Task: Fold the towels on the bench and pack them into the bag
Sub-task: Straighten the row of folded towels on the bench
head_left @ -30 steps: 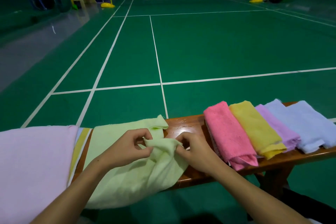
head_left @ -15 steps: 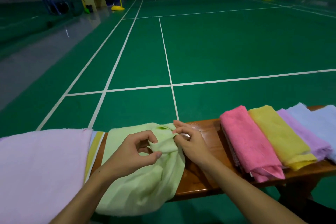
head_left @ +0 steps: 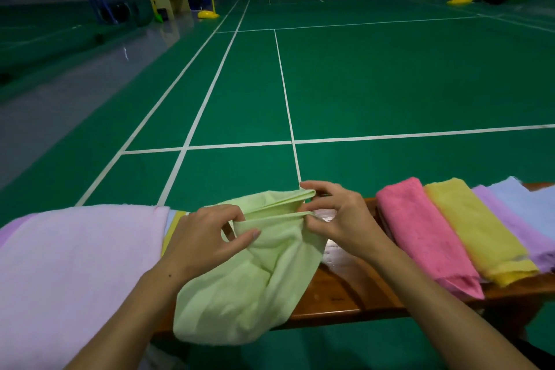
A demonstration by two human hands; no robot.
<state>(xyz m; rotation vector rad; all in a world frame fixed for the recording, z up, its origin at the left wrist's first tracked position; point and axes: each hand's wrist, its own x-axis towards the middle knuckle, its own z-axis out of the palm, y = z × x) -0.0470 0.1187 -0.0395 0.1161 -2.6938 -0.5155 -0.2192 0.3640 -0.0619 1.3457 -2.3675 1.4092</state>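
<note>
Pink cloth (head_left: pixel 75 273) lies left of the grip. Left hand (head_left: pixel 204 237) and right hand (head_left: pixel 339 219) each pinch the top edge of the pale green towel (head_left: pixel 255 279), which droops over the wooden bench (head_left: pixel 345 294). Right of the grip, 4 folded towels (head_left: pixel 450 234) overlap on the bench.

A single head-worn wide-angle view looks forward and down from close above the near edge of the wooden bench (head_left: pixel 345 291), which crosses the bottom of the frame, and faces out beyond it over the green court floor (head_left: pixel 375 78) to the distant net posts.
</note>
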